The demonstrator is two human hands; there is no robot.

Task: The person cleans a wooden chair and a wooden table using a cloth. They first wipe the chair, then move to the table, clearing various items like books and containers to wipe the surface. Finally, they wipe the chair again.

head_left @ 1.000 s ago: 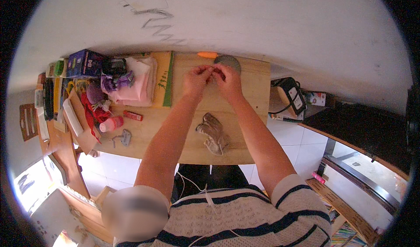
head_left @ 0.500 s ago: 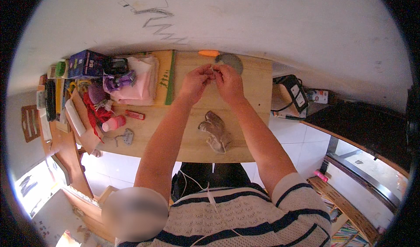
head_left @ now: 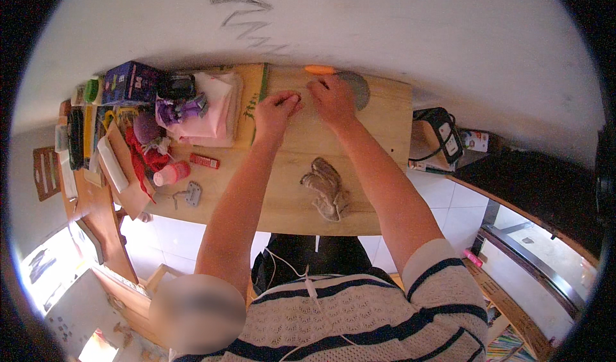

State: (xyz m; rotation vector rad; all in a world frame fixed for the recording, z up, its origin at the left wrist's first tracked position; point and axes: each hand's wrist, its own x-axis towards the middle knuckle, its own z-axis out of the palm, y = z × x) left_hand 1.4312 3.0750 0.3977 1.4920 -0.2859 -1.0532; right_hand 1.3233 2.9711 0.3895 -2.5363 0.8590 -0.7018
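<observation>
Both my hands are held above the far part of the wooden table (head_left: 289,189), a short gap between them. My left hand (head_left: 274,115) is closed, thumb and fingers pressed in a pinch; whatever they hold is too small to make out. Bent and slightly blurred are the fingers of my right hand (head_left: 333,100), which is beside a flat grey round piece (head_left: 360,91) and just below an orange object (head_left: 319,69). Nearer to me, between my forearms, lies a crumpled grey-brown piece of cloth (head_left: 326,189), touched by neither hand.
Left on the table are a pink folded cloth (head_left: 215,121), a purple toy (head_left: 173,110), a dark blue box (head_left: 131,83), a pink bottle (head_left: 172,173), a red packet (head_left: 205,161) and a grey metal piece (head_left: 191,194). A black device with a cable (head_left: 446,134) stands right. The wall borders the far edge.
My hands, fingertips together before, have come apart. The left moved slightly left, and the right rose toward the orange object. The whole view has shifted a little; the cloth lies where it was.
</observation>
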